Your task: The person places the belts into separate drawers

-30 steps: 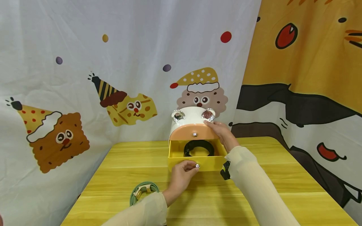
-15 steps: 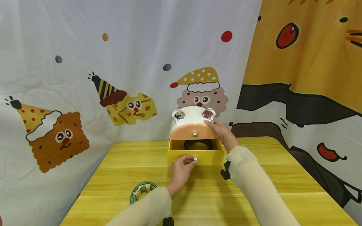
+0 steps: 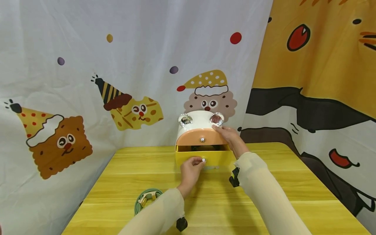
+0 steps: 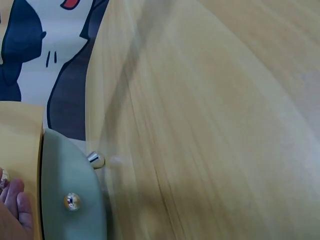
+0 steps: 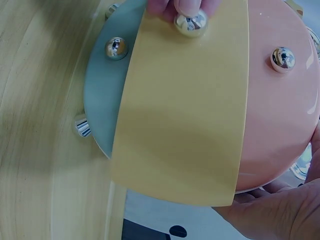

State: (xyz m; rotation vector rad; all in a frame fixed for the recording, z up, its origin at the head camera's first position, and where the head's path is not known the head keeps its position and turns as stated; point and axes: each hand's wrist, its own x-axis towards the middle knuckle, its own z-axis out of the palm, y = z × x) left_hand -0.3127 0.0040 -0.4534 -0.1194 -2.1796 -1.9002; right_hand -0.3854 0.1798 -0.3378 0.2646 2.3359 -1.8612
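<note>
A small rounded drawer box (image 3: 201, 118) has a white top, two silver ear-shaped pieces and coloured drawer fronts. Its yellow middle drawer (image 3: 218, 158) stands partly pulled out beneath the orange-pink one. My left hand (image 3: 189, 173) pinches the silver knob (image 5: 192, 24) of that yellow drawer. With the thumb near one ear and the fingers along the right side, my right hand (image 3: 233, 140) grips the box. Through the narrow gap above the drawer front, a dark strip of a coiled black belt (image 3: 194, 148) shows. The pale green bottom drawer (image 5: 107, 82) is closed.
A coiled green belt (image 3: 138, 205) with a gold buckle lies on the wooden table (image 3: 123, 176), left of my left forearm. Behind the table hangs a cartoon-printed curtain (image 3: 141, 49). The box stands near the table's back edge.
My left hand has pushed the yellow drawer inward, away from me, so the opening is narrower and most of the black belt is now hidden. The right hand has stayed in place.
</note>
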